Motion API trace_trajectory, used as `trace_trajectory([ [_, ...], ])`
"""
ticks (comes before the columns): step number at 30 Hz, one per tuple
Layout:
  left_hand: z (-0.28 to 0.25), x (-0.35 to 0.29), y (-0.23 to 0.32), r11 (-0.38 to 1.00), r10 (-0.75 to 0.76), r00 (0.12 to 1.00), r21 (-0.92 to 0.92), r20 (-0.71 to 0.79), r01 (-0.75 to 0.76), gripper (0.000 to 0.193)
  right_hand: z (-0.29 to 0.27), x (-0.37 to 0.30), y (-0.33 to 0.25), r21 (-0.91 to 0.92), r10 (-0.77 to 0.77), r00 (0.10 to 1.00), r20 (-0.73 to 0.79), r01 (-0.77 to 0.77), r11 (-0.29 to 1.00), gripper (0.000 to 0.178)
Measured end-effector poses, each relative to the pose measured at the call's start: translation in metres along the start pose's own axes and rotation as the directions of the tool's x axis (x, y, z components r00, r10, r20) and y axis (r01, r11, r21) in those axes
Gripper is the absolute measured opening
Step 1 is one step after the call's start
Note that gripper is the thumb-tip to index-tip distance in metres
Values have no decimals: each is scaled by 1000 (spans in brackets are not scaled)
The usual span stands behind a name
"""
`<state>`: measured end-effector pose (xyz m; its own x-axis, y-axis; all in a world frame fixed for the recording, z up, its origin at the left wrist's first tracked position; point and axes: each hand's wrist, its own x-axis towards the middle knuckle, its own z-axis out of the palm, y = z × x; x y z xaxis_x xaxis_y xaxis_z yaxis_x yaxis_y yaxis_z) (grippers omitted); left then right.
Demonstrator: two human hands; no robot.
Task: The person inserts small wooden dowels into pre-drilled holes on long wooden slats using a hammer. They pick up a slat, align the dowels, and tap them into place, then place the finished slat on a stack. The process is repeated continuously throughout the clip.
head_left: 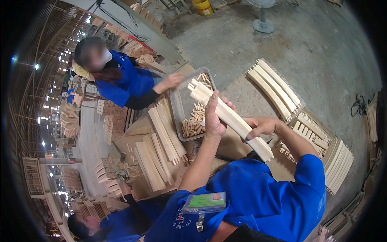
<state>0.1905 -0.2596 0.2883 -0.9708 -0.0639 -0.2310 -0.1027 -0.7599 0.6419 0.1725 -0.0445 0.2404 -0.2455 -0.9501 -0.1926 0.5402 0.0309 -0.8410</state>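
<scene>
Both my hands hold a small stack of pale wooden slats [232, 119], slightly curved, with short pegs sticking out at the ends. My left hand [215, 119] is wrapped round the stack near its far end, thumb on top. Nearer to me, my right hand [258, 128] grips it with the thumb across the upper face. How many slats are in the stack I cannot tell. Just beyond my left hand stands a grey plastic tray [180, 97] with many loose wooden dowels [195, 122] in it.
Slats with pegged ends [164, 133] lie on the worktable left of my arm. Stacked curved slats [274, 90] and more wooden parts [338, 161] stand at the right. A co-worker [121, 80] reaches toward the tray; another person [96, 224] works at lower left. A fan [263, 25] stands far off.
</scene>
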Motion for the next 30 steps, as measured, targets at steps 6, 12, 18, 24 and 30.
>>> trace_trajectory([
  [6,-17,15,0,973,182,958,184,-222,-142,40,55,12,21,-840,-593,663,-456,-100,534,67],
  [12,-15,15,-28,962,189,943,244,-272,-123,51,59,19,41,-732,-544,499,-674,-355,582,45],
  [18,-40,-3,-32,801,-115,982,571,-149,180,74,-3,5,79,-526,-407,336,-849,-470,709,38],
  [24,-109,-41,-16,715,-318,916,572,-246,402,68,-80,-7,111,-317,-305,158,-939,-739,595,38],
  [30,-131,-68,-6,734,-335,874,484,-353,477,63,-126,11,129,-323,-432,91,-897,-802,502,39],
])
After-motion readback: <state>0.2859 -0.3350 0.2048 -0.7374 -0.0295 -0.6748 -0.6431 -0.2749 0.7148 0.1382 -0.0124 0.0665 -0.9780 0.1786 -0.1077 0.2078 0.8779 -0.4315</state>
